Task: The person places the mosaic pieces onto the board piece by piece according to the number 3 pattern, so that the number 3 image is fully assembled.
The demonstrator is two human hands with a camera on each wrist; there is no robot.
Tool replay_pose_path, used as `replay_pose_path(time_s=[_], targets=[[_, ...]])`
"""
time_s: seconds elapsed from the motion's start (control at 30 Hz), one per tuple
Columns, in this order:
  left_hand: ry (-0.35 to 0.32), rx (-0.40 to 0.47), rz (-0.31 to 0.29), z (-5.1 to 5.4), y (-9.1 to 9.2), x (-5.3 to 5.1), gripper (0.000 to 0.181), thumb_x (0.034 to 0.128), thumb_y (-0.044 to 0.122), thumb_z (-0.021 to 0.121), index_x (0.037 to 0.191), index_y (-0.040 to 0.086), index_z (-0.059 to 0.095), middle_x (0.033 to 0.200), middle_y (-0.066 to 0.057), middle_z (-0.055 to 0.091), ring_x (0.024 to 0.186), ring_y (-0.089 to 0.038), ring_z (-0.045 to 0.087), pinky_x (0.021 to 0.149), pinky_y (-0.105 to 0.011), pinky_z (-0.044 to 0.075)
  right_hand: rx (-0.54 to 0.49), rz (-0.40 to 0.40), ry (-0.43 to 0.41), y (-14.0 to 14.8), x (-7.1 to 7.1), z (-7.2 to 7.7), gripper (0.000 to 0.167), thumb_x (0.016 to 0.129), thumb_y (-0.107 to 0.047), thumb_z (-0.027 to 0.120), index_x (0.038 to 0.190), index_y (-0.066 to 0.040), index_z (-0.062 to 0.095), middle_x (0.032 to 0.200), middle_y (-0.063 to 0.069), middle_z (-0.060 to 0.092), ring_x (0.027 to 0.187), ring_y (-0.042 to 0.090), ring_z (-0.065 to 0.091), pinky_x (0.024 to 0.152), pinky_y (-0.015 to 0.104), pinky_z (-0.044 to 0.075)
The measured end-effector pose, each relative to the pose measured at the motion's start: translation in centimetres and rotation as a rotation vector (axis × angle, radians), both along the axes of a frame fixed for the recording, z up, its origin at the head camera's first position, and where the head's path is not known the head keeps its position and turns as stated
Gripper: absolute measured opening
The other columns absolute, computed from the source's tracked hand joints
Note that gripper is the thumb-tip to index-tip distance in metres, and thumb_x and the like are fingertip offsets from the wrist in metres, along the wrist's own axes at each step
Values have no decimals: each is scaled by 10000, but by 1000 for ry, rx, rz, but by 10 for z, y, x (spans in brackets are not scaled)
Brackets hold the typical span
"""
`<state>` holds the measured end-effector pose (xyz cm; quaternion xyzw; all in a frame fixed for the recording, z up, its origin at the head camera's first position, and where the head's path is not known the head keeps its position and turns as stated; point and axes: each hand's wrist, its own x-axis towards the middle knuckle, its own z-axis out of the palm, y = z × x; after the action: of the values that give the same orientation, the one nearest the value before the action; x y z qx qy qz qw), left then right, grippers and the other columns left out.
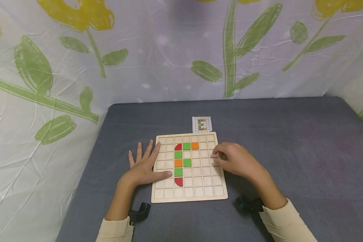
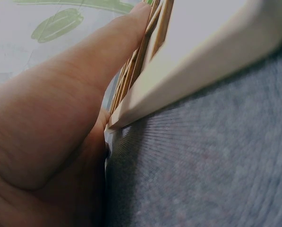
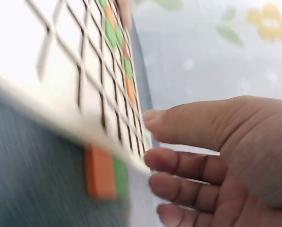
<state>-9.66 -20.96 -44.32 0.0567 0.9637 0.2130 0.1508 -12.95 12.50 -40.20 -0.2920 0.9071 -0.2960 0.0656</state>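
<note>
The left hand (image 1: 140, 169) rests with spread fingers at the left edge of the wooden grid board (image 1: 199, 191), its thumb lying on the squares. In the left wrist view, that hand (image 2: 60, 104) lies against the board's pale side (image 2: 178, 80). Over the board's right edge is the right hand (image 1: 237, 159), fingers bent. The right wrist view shows a gap between thumb and fingers of this hand (image 3: 216, 156), with no piece visible there. An orange block (image 3: 100, 172) and a green block (image 3: 120, 177) sit together beside the board. Red, green and orange pieces (image 1: 178, 163) fill several squares.
A small printed card (image 1: 202, 124) with a coloured pattern lies against the board's far edge. The grey table (image 1: 290, 151) meets a flower-patterned sheet (image 1: 169, 67) at the back. Dark wrist devices (image 1: 140, 212) sit by both forearms.
</note>
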Motion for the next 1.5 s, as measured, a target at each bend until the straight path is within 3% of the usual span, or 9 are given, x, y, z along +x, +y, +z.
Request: replay_pose_path(time_s=[0.13,0.33,0.67,1.1,1.33,1.5], targets=[[2,9,1,0,-1,0,1215,733,773,672,1633,202,89,1678,-112,-26,1471,-439,-202,1057,-673,-215,55,-49,-70,22,-10,1,164,866,-70,757,1024,-33,729,756,-38,586,625,111,494,588,333,439],[-3,1,2,-1,-2,0,1217,725,793,664,1633,217,94,1679,-93,-29,1471,-421,-217,1054,-662,-230,63,-25,-109,35,-16,-5,186,841,-61,780,1010,-10,722,741,-29,581,632,117,500,590,331,443],[-5,-10,0,-2,0,-1,1222,723,801,659,1633,218,88,1679,-93,-33,1471,-417,-220,1055,-662,-228,41,-30,-86,33,-17,-11,151,861,-53,759,1003,-17,723,748,-32,581,654,115,509,607,333,447],[-2,2,-1,-2,-2,0,1216,731,792,663,1634,218,85,1679,-96,-29,1471,-422,-216,1058,-659,-228,46,17,-49,36,-17,-13,155,875,-41,750,1024,-11,721,762,-41,544,654,108,473,580,307,418],[0,8,1,-2,-1,0,1216,731,786,664,1633,218,78,1679,-91,-39,1470,-416,-222,1060,-652,-230,43,1,-32,40,-18,-14,242,798,-23,817,1020,-5,723,761,-20,555,680,138,499,608,314,432],[4,7,1,-2,-1,1,1214,731,786,660,1634,219,80,1680,-88,-36,1472,-420,-215,1063,-651,-225,46,-8,-10,43,-19,-13,189,798,-28,822,968,-24,739,765,-41,565,680,123,506,604,320,434]])
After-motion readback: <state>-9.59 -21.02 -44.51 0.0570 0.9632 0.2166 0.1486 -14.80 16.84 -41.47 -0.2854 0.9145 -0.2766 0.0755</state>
